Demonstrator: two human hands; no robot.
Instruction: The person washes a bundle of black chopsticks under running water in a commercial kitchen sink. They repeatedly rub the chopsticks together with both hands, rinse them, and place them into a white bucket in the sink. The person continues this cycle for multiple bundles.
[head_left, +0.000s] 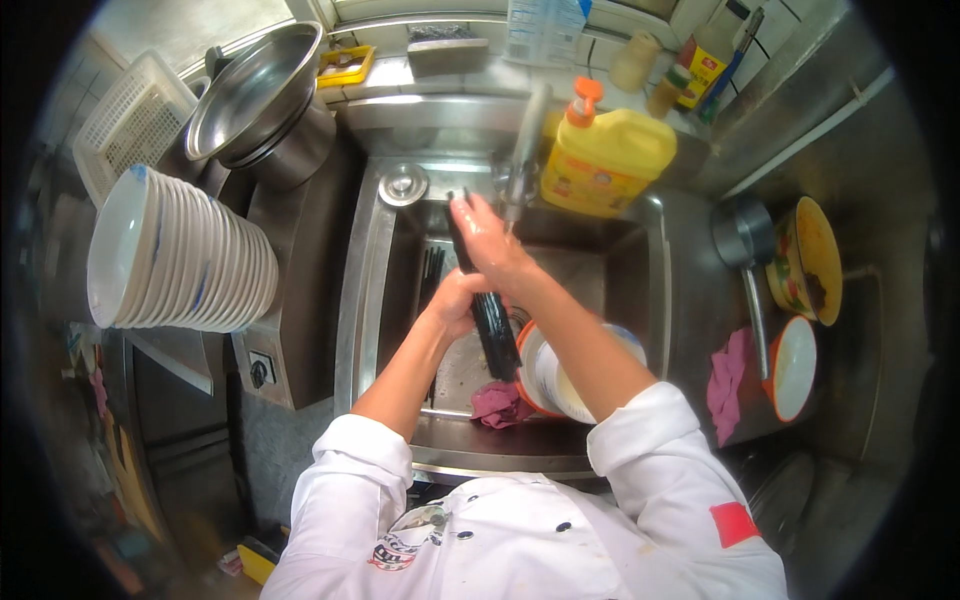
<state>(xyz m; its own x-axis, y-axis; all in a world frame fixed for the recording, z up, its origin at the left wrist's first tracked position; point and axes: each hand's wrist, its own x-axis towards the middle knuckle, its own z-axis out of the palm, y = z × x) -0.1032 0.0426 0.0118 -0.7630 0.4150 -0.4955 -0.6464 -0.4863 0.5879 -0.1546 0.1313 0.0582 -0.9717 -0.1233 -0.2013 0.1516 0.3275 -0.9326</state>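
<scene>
A bundle of wet black chopsticks (493, 336) slants over the steel sink (604, 279). My left hand (454, 301) is closed around the middle of the bundle. My right hand (487, 238) lies along its upper part, beside the faucet (529, 142), with the fingers pointing away from me; part of its grip is hidden. More black chopsticks (433, 267) lie at the sink's left side. Bowls (555, 375), one orange outside, sit in the sink's near right, partly behind my right forearm. A crumpled pink cloth (498, 405) touches them.
A tall stack of white bowls (187, 255) and steel basins (259, 90) stand left. A yellow detergent jug (607, 161) stands behind the sink, by a drain strainer (403, 184). Right are a saucepan (742, 229), a yellow bowl (806, 262), an orange bowl (793, 367) and another pink cloth (727, 382).
</scene>
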